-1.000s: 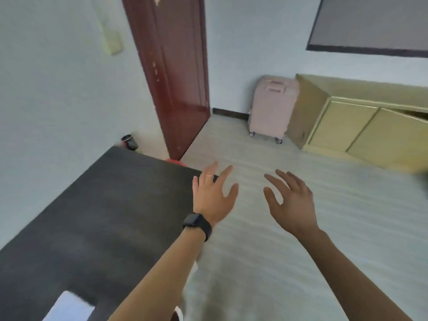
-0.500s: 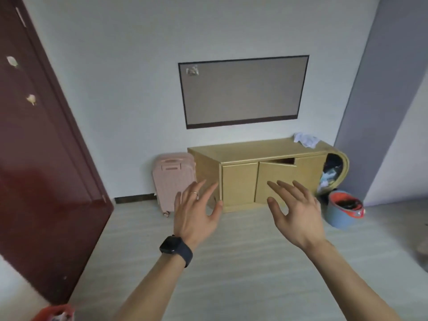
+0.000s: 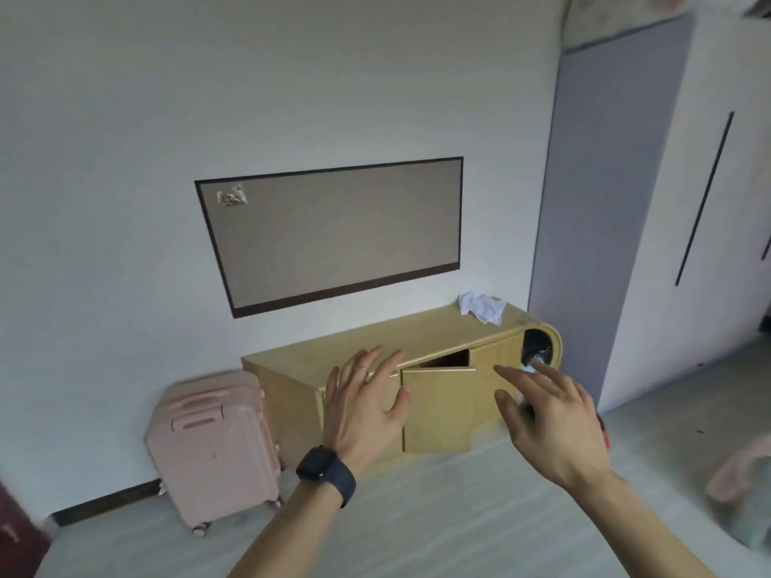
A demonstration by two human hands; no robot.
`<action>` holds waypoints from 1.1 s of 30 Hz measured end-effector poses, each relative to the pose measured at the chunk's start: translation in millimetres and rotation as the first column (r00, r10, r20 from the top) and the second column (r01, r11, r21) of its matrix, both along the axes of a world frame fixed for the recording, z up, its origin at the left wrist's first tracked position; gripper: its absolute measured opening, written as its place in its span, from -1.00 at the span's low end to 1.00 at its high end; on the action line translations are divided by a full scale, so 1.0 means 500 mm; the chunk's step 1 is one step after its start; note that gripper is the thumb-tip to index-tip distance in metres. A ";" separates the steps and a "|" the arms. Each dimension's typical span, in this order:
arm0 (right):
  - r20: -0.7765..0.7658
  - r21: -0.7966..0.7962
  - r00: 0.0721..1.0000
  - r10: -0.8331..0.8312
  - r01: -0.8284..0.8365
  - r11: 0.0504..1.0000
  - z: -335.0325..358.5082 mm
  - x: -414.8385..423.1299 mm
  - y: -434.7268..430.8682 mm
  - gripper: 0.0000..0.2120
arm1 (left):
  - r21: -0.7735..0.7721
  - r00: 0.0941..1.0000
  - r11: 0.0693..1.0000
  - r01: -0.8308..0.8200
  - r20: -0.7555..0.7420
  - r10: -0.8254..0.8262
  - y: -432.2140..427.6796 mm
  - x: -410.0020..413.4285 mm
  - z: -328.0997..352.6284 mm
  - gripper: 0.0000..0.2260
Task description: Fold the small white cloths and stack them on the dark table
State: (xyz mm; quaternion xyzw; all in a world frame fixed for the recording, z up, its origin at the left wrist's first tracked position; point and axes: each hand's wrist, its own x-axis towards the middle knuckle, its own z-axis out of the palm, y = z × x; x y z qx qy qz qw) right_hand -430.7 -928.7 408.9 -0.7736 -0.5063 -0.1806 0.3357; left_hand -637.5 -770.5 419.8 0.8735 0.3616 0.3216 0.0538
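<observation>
- 1 left hand (image 3: 363,404): raised in front of the body, back toward the camera, fingers spread and nearly straight, holding nothing; ring (image 3: 362,370) on 1 finger, dark watch (image 3: 323,469) on the wrist.
- 1 right hand (image 3: 546,415): raised beside the left, not touching it, fingers spread and lightly bent, holding nothing.
- 1 white cloth (image 3: 479,306): crumpled, lying on the right end of the wooden cabinet (image 3: 300,360) top, apart from both hands.
- cabinet door (image 3: 438,406): ajar.
- 1 pink suitcase (image 3: 212,444): upright on the floor, just beside the cabinet's left end.
- 1 grey board (image 3: 333,231): on the wall above the cabinet.
</observation>
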 end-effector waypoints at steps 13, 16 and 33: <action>-0.067 -0.042 0.998 0.014 -0.017 0.999 -0.039 0.483 0.422 -0.55 | -0.016 1.000 1.000 -0.020 0.004 0.020 0.422 0.456 -0.017 -0.46; -0.097 -0.064 0.995 0.018 -0.024 0.998 -0.068 0.566 0.517 -0.55 | -0.023 0.999 0.999 -0.036 0.013 0.036 0.514 0.530 -0.046 -0.49; -0.286 -0.254 0.955 -0.074 -0.001 0.967 -0.283 1.010 1.049 -0.68 | -0.275 0.986 0.961 -0.015 -0.166 -0.032 1.073 0.998 -0.284 -0.55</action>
